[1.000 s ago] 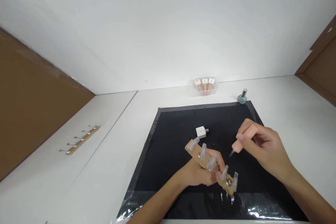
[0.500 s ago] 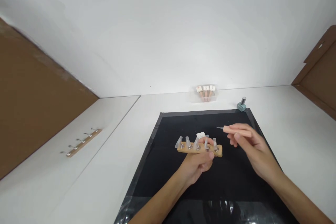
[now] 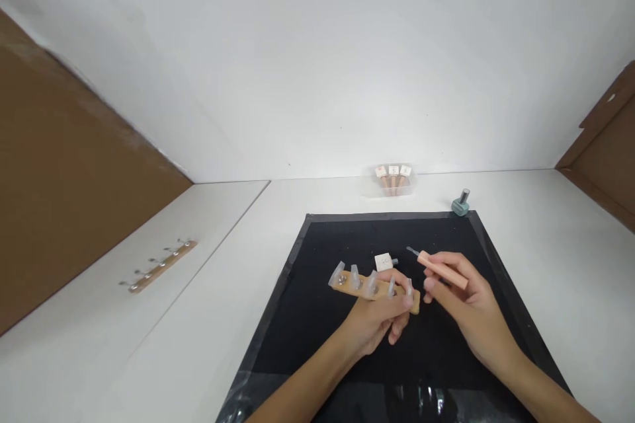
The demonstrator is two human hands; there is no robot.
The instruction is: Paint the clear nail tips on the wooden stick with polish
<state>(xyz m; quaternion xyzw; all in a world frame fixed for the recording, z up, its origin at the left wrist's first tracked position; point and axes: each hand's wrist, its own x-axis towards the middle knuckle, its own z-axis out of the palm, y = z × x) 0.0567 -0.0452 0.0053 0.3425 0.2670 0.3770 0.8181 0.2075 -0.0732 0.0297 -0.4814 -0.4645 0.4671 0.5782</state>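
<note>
My left hand [image 3: 374, 320] is closed around the right part of a wooden nail tip stand [image 3: 366, 288], which tilts down to the right. A row of several clear false nail tips [image 3: 354, 276] stands up from it. Between thumb and fingers, my right hand [image 3: 469, 301] holds a nail polish brush [image 3: 442, 269] by its pink handle. Its dark bristle end points up and left, apart from the nail tips. Just behind the stand is a small nail polish bottle [image 3: 383, 262] with a white label and a grey neck pointing right.
A black mat [image 3: 342, 238] lies under my hands on the white table. Behind it, a clear box [image 3: 391, 190] holds three pink-handled bottles. A grey-green bottle [image 3: 460, 203] with a silver cap stands by the mat's far right corner. Another wooden stand [image 3: 163, 267] with metal holders lies left.
The nail tip stand has tilted, its right end lower, and my left fingers have shifted along it. The brush in my right hand has turned steeper and moved slightly down. The view has shifted a little.
</note>
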